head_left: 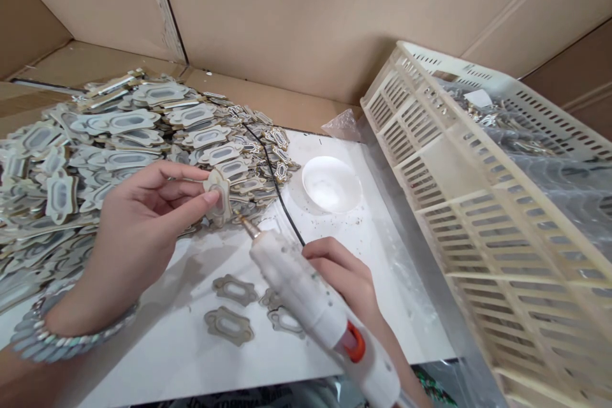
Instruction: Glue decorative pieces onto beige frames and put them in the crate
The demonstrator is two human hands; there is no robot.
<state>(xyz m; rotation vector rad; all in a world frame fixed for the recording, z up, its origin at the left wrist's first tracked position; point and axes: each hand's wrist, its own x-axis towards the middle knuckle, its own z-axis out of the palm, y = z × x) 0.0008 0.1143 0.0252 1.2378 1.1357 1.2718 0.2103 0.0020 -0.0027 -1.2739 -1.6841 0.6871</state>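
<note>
Between thumb and fingers, my left hand (pixel 153 210) pinches a small grey frame-shaped plate (pixel 219 199) with wavy edges and an oval centre. My right hand (pixel 342 274) is wrapped round a white glue gun (pixel 306 293); its body hides most of the fingers. The gun's metal nozzle (pixel 249 227) points up and left, close to the held plate's lower right edge. Whether it touches cannot be made out. Loose frame plates (pixel 229 325) lie on the white board (pixel 191 357) below, some partly behind the gun.
A big heap of similar plates (pixel 115 140) covers the left and back. A white bowl (pixel 331 185) stands right of it. Along the right side is a cream plastic crate (pixel 459 229) holding bags of small parts. A black cord (pixel 282 204) crosses the board. Cardboard walls (pixel 287 19) rise behind.
</note>
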